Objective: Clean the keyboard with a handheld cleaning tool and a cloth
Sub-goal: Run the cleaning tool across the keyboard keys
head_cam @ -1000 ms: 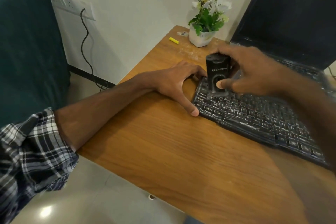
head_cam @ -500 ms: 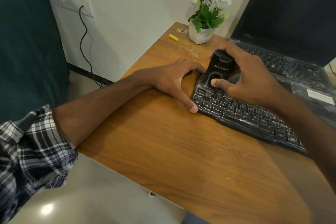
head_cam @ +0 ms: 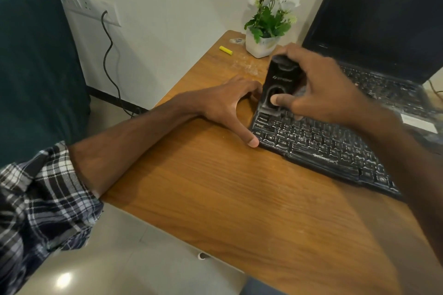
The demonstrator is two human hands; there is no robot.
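My left hand (head_cam: 230, 105) braces the keyboard (head_cam: 318, 146) at its left edge, thumb and fingers spread flat, holding nothing, so the board can't slide under pressure. Just right of it, my right hand (head_cam: 321, 88) is clamped round the black cleaning tool (head_cam: 279, 84), thumb on its front, nose down on the top-left keys. Beyond my grip stands the laptop (head_cam: 383, 31). No cloth in sight.

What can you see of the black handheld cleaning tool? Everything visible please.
The handheld cleaning tool is a small black block, plastic-looking, glossy, with faint light lettering on its front and a dark oval recess below it. It stands tilted, top leaning away, its lower end on the left end of the keyboard. The right hand grips it, thumb pressed in the recess. The left hand steadies the keyboard's end beside it. Motion blur hides finer detail.
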